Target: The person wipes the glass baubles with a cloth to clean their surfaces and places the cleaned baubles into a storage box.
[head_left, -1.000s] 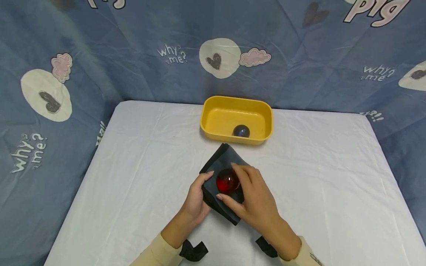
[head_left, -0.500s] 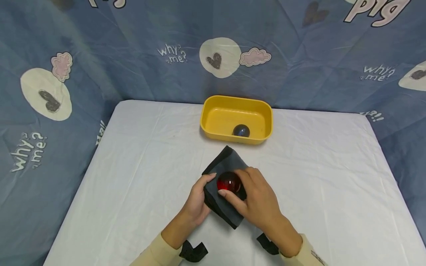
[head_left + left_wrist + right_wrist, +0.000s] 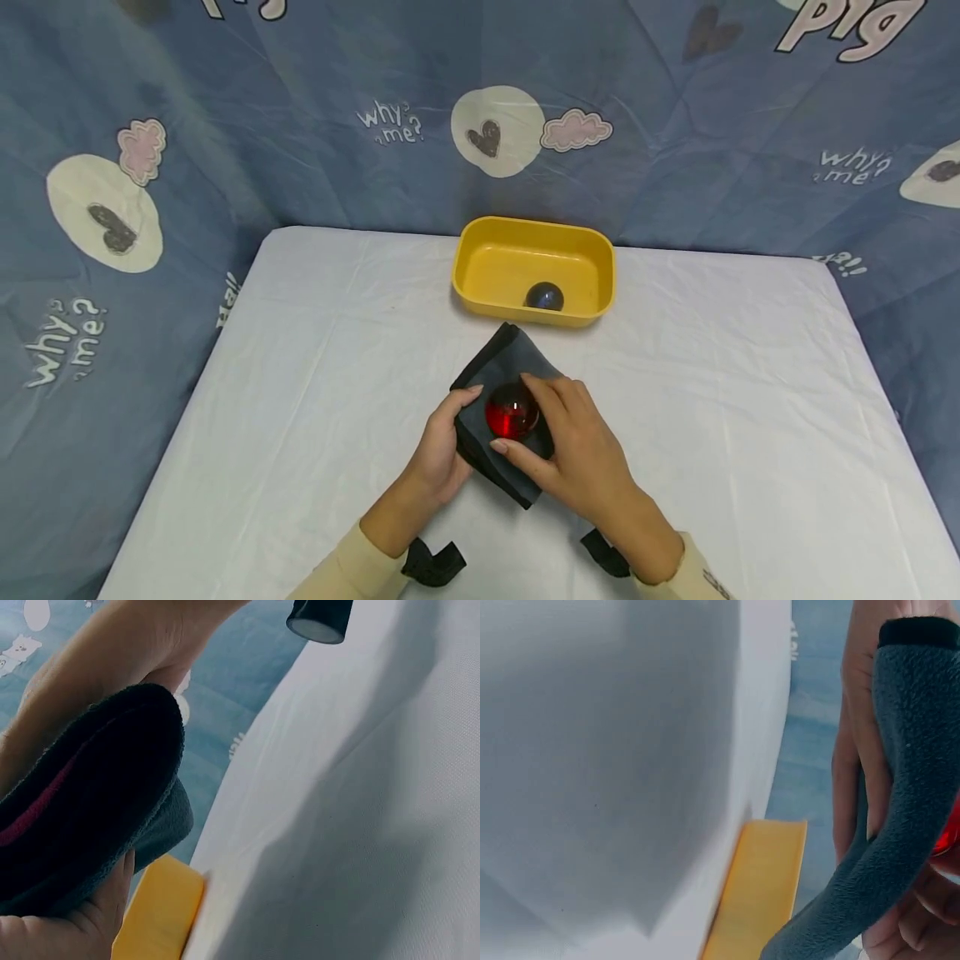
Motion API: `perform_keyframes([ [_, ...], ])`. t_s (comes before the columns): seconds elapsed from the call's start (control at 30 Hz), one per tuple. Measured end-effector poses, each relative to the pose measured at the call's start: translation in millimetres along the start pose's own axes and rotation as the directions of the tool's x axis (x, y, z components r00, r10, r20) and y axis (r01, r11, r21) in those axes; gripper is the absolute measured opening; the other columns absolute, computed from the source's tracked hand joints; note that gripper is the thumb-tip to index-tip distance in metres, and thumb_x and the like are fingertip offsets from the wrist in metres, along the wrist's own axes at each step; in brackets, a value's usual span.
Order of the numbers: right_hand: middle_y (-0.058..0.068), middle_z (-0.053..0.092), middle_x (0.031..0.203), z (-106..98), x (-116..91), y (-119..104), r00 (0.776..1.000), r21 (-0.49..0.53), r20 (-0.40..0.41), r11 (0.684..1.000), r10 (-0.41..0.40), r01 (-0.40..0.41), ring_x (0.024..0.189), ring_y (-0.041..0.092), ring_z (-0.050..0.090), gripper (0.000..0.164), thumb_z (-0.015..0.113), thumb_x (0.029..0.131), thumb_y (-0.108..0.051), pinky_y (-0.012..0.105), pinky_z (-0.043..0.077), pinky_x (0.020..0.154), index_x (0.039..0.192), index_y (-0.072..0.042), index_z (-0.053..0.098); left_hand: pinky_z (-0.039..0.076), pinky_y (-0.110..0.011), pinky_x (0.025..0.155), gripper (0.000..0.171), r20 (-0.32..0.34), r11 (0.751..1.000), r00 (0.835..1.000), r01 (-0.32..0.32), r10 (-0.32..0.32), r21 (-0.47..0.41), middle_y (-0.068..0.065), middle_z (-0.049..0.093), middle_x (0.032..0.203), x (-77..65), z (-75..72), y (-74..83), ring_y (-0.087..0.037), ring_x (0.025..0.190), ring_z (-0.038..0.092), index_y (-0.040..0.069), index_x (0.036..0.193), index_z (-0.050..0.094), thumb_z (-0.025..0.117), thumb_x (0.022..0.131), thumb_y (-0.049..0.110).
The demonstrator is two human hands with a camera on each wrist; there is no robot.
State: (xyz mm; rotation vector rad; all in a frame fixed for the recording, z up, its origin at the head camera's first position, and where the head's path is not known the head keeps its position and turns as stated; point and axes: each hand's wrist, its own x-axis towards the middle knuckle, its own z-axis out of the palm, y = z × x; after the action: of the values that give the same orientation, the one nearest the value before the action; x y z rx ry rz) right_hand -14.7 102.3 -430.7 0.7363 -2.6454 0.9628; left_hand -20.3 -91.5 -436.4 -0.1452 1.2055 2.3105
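In the head view my left hand [image 3: 442,446] grips a folded dark grey-blue cloth [image 3: 517,354] from its left side, thumb on top and the other fingers hidden below. A clear red ball [image 3: 512,412] lies against the cloth's upper face. My right hand [image 3: 581,446] pinches that ball, thumb at its near side and index finger at its far side. The left wrist view shows the cloth's fuzzy folded layers [image 3: 90,787] edge-on, a pink strip between them. Only a sliver of the red ball [image 3: 949,832] shows behind the cloth in the right wrist view.
Beyond the hands stands a yellow rectangular tub [image 3: 480,275] with a dark blue ball [image 3: 544,296] inside. A white sheet [image 3: 337,375] covers the table, and a printed blue curtain [image 3: 315,150] rises behind it. Black straps [image 3: 435,564] hang near both wrists.
The right fingers close further round the red ball, then ease back, shifting slightly over it. The cloth tips toward the right and returns. The tub and blue ball stay put.
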Motion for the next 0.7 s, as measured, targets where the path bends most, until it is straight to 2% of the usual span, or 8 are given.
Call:
perform_keyframes([
  [0.13,0.014,0.057,0.132,-2.2,-1.5,2.3,0.995,0.014,-0.008,0.994,-0.104,0.104,0.116,0.026,0.058,0.077,0.066,0.098,-0.056,0.042,0.056,0.095,0.151,-0.004,0.05,0.043,-0.032,0.112,0.061,0.005,1.0,1.0,-0.008,0.008,0.001,-0.019,0.033,0.16,-0.3,-0.7,0.3,-0.021,0.143,0.041,-0.002,0.16,0.022,0.031,0.109,0.03],
  [0.3,0.015,0.059,0.137,-6.6,-1.7,5.0,0.979,-0.02,0.005,0.979,-0.205,0.205,0.12,0.029,0.061,0.071,0.077,0.096,-0.04,0.044,0.055,0.099,0.153,-0.005,0.052,0.045,-0.034,0.112,0.058,-0.001,1.0,1.0,-0.007,0.007,-0.011,-0.016,0.037,0.157,-0.3,0.9,-1.5,-0.019,0.14,0.046,-0.001,0.159,0.025,0.03,0.109,0.029],
  [0.47,0.015,0.06,0.139,-9.1,-1.2,5.3,0.973,-0.049,0.017,0.972,-0.23,0.231,0.122,0.03,0.061,0.072,0.085,0.09,-0.031,0.045,0.055,0.1,0.152,-0.007,0.054,0.049,-0.034,0.108,0.056,-0.007,1.0,1.0,-0.011,0.01,-0.021,-0.013,0.042,0.151,-1.1,2.9,-1.8,-0.019,0.136,0.05,-0.001,0.157,0.027,0.029,0.109,0.029],
  [0.7,0.016,0.062,0.135,-9.1,-2.0,4.4,0.974,-0.038,-0.008,0.974,-0.225,0.224,0.12,0.03,0.063,0.064,0.076,0.098,-0.035,0.044,0.055,0.099,0.147,0.0,0.056,0.05,-0.034,0.106,0.057,-0.016,1.0,1.0,-0.001,0.001,-0.016,-0.014,0.043,0.151,-3.2,4.7,-1.1,-0.017,0.133,0.053,-0.001,0.157,0.028,0.029,0.109,0.029],
])
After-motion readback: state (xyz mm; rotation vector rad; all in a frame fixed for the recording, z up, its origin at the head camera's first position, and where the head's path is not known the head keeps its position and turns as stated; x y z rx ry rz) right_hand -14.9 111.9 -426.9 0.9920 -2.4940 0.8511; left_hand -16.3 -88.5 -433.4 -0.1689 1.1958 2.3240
